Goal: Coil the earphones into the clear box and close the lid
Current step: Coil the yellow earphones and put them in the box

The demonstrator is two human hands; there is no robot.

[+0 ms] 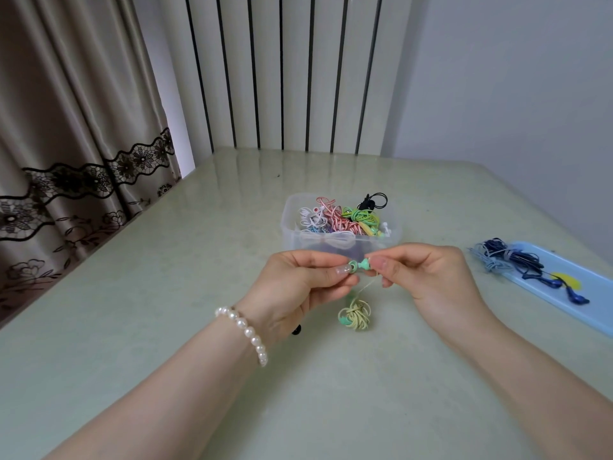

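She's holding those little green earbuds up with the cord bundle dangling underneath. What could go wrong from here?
The yellow-green cord bundle hangs loose below the earbuds pinched by the left hand and right hand; it may unravel or knot. The clear box already looks heaped with cords, so the lid might not shut. The blue earphones on the blue tray could get forgotten.

Materials/finish: mostly plastic and cloth.
Clear box (341, 242) is seen as translucent smooth plastic; table (199, 260) as glossy, pale green; tray (593, 293) as matt blue plastic; curtain (66, 127) as satiny cloth, lace-trimmed.
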